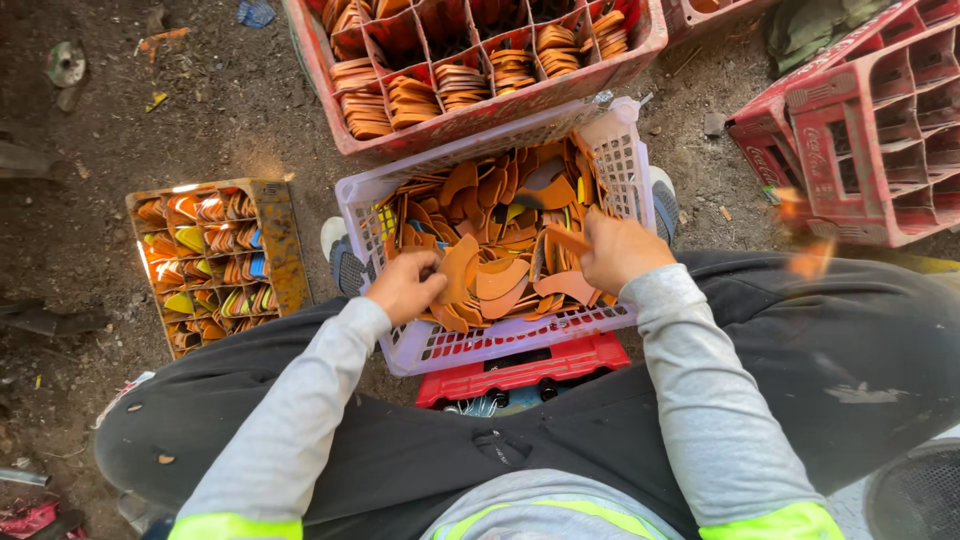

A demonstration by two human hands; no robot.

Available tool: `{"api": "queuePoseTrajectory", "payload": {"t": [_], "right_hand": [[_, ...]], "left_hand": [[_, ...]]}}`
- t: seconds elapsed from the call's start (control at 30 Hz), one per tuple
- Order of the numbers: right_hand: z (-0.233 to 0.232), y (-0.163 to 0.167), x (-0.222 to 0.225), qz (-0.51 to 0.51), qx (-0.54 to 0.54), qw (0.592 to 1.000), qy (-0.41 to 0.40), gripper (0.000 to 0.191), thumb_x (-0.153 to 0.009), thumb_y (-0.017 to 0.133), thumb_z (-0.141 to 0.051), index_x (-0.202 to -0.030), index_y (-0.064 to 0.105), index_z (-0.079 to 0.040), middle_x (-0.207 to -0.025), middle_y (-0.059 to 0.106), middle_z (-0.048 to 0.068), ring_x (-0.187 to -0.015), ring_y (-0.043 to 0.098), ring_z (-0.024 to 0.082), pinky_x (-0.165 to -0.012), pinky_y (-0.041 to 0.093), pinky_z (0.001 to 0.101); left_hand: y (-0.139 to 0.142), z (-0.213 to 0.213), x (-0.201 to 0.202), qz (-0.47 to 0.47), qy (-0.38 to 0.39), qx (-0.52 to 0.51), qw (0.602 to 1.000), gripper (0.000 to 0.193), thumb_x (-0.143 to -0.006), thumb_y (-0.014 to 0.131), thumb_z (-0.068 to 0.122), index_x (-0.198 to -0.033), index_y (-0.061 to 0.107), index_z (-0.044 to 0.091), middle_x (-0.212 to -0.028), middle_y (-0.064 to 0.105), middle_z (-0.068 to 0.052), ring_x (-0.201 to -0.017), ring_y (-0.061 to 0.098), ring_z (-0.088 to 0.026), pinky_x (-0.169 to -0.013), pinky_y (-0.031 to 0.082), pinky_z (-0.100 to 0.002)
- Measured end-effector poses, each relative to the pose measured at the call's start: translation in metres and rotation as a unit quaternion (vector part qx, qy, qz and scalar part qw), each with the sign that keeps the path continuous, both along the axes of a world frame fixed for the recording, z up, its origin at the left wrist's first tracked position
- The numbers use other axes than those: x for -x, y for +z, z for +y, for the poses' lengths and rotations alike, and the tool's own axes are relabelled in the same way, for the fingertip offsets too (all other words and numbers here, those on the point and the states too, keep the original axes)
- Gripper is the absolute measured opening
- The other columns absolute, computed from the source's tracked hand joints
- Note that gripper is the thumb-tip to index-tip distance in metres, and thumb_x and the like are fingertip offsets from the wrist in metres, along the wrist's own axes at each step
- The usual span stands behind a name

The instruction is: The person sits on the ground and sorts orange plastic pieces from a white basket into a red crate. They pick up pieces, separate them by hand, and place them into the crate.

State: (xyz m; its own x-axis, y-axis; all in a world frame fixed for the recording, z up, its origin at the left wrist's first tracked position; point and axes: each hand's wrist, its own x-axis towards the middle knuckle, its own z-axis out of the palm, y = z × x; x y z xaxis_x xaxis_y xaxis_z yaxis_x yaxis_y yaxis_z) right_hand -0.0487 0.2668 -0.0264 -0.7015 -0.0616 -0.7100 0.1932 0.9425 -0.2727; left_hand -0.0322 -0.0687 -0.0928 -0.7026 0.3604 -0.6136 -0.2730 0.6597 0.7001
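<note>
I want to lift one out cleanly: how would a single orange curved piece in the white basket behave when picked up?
The orange pieces look thin and flat, so probably light and a little bendy. They overlap loosely in the basket, so neighbours may slide as the right hand lifts one.

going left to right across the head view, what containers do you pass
yellow divided tray of sorted pieces → lavender mesh basket of loose orange pieces, with the left hand and right hand in it → empty red crates
</note>
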Motion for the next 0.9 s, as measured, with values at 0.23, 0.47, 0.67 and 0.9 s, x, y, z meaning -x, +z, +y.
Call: {"api": "queuePoseTrajectory", "payload": {"t": [0.23,0.47,0.67,0.9], "right_hand": [[-0.050,-0.054,-0.011,0.215,0.059,0.972,0.076,0.041,-0.090,0.073,-0.030,-0.121,0.063,-0.007,-0.115,0.065,0.020,-0.111,0.061,0.041,-0.097,0.050,0.0500],[-0.127,-0.101,0.045,0.357,0.042,0.921,0.150,0.037,-0.078,0.071,-0.019,-0.112,0.066,-0.006,-0.122,0.063,0.015,-0.117,0.054,0.036,-0.090,0.048,0.0490],[-0.137,-0.113,0.061,0.368,0.026,0.908,0.197,0.016,-0.088,0.064,-0.012,-0.102,0.072,-0.010,-0.113,0.070,0.011,-0.116,0.059,0.035,-0.095,0.050,0.0490],[-0.105,-0.051,0.051,0.197,0.273,0.941,-0.042,0.013,-0.096,0.067,-0.014,-0.102,0.069,-0.002,-0.087,0.074,0.015,-0.082,0.073,0.034,-0.074,0.058,0.0432]], "left_hand": [[0.094,-0.010,-0.050,0.060,0.006,0.056,0.997,0.026,-0.086,0.062,0.022,-0.102,0.069,0.003,-0.086,0.072,-0.021,-0.079,0.072,-0.039,-0.071,0.056,-0.046],[0.104,-0.023,-0.028,0.150,-0.016,0.138,0.979,0.028,-0.084,0.060,0.022,-0.103,0.068,0.003,-0.098,0.071,-0.024,-0.094,0.066,-0.046,-0.084,0.052,-0.056],[0.094,-0.033,-0.019,0.091,-0.040,0.158,0.982,0.023,-0.086,0.059,0.022,-0.096,0.066,0.002,-0.098,0.072,-0.023,-0.096,0.067,-0.044,-0.087,0.051,-0.055],[0.089,-0.032,-0.009,0.096,-0.051,0.141,0.984,0.023,-0.085,0.059,0.019,-0.099,0.068,0.002,-0.099,0.072,-0.023,-0.098,0.067,-0.042,-0.089,0.051,-0.054]]}}
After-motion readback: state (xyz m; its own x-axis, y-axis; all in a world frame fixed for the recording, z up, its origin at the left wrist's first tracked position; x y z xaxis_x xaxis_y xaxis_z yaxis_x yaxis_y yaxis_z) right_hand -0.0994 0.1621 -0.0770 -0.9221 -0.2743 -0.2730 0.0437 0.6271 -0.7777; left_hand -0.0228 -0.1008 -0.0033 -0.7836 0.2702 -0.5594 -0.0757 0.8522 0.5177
